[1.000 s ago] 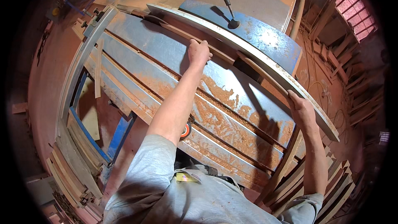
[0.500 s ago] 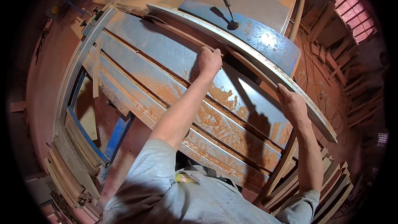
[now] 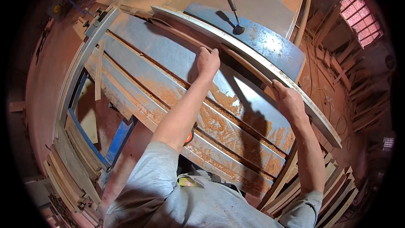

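A long, thin wooden strip (image 3: 182,35) lies along the inner side of a pale-topped straight fence (image 3: 253,53) on a metal machine table (image 3: 175,55). My left hand (image 3: 208,62) is closed on the strip near its middle, thumb and fingers pinching it from above. Further right, my right hand (image 3: 290,102) grips the strip near its right end, close against the fence. A dark gap in the table shows between my hands, beside the fence. Whether a blade stands there cannot be made out.
Reddish sawdust covers the grooved table's near part. Behind the fence stands a lever (image 3: 235,14) on a blue plate (image 3: 261,38). A metal rail (image 3: 76,71) runs along the left. Wooden strips are stacked at lower right (image 3: 337,185) and lower left (image 3: 63,177).
Both hands have shifted a little to the left along the fence, the right hand more than the left. The strip moves left with them.
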`<action>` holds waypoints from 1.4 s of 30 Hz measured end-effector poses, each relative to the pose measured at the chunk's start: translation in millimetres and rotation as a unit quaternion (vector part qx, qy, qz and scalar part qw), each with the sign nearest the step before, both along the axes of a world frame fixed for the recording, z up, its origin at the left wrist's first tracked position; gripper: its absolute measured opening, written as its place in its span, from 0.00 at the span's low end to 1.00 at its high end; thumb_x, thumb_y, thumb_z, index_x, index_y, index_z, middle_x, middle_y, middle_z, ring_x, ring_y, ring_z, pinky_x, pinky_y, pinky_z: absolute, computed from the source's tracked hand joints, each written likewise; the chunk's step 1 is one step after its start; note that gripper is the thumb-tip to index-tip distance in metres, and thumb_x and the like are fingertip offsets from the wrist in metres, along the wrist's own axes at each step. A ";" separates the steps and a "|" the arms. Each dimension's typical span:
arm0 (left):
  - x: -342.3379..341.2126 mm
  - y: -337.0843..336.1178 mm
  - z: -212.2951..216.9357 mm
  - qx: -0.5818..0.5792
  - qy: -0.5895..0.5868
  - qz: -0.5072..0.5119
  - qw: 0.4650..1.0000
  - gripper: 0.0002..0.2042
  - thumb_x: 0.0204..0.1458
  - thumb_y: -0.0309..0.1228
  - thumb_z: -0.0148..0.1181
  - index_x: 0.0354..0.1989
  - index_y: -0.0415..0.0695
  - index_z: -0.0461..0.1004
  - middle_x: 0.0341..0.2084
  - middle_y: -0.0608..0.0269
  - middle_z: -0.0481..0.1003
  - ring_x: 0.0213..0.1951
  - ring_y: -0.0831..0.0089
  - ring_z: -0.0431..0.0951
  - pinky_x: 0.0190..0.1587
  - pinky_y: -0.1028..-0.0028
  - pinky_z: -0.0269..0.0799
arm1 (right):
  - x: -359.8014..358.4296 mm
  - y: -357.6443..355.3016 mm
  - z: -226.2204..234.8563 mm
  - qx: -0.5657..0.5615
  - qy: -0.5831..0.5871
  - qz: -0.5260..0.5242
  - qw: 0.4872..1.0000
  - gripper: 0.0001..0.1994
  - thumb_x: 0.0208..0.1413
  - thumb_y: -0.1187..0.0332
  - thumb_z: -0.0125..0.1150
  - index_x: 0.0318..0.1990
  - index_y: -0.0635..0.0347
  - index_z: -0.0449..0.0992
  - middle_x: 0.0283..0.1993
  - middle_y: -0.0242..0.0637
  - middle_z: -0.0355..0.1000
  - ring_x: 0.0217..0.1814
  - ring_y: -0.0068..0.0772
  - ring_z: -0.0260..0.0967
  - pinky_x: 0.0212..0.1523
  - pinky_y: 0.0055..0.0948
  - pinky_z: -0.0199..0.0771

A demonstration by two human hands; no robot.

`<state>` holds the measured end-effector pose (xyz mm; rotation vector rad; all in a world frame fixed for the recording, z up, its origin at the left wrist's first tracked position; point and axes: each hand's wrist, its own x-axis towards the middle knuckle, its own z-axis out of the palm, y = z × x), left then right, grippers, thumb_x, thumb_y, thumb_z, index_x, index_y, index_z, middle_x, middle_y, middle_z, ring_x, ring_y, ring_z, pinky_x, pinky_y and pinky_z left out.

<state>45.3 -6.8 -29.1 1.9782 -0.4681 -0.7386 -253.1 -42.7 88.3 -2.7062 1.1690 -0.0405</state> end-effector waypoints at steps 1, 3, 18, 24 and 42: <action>0.2 0.6 -0.3 0.004 -0.005 -0.002 1.000 0.24 0.60 0.39 0.54 0.52 0.26 0.65 0.47 0.27 0.75 0.53 0.38 0.75 0.59 0.52 0.67 | 4.9 1.5 1.9 0.002 -0.005 0.003 1.000 0.12 0.68 0.57 0.52 0.50 0.51 0.75 0.25 0.49 0.75 0.30 0.53 0.76 0.29 0.49 0.72; 1.6 3.1 -0.9 0.012 -0.015 -0.003 1.000 0.23 0.60 0.39 0.54 0.51 0.27 0.65 0.48 0.28 0.75 0.53 0.38 0.75 0.58 0.53 0.68 | 13.3 2.3 4.6 0.007 -0.015 0.012 1.000 0.12 0.68 0.57 0.52 0.49 0.52 0.74 0.25 0.50 0.75 0.30 0.54 0.76 0.30 0.49 0.72; 217.0 180.7 52.0 0.065 -0.239 0.082 0.965 0.15 0.58 0.39 0.54 0.41 0.39 0.80 0.28 0.54 0.80 0.33 0.62 0.81 0.38 0.64 0.74 | 65.7 0.3 4.1 0.023 0.015 0.006 1.000 0.12 0.69 0.56 0.51 0.50 0.50 0.74 0.27 0.51 0.77 0.32 0.57 0.77 0.31 0.52 0.75; 289.6 198.0 50.5 0.138 -0.408 0.050 0.901 0.15 0.58 0.39 0.54 0.47 0.43 0.79 0.44 0.51 0.80 0.49 0.49 0.78 0.50 0.57 0.72 | 86.4 2.7 5.4 0.020 0.003 0.004 1.000 0.12 0.69 0.56 0.51 0.47 0.53 0.74 0.27 0.53 0.76 0.32 0.60 0.77 0.32 0.53 0.74; 427.4 87.9 36.0 0.094 -0.584 -0.165 0.789 0.13 0.56 0.29 0.60 0.50 0.49 0.75 0.50 0.62 0.76 0.53 0.57 0.74 0.53 0.57 0.74 | 143.2 9.8 13.2 -0.010 -0.009 0.002 1.000 0.11 0.64 0.63 0.59 0.51 0.55 0.77 0.29 0.56 0.76 0.31 0.59 0.77 0.31 0.50 0.74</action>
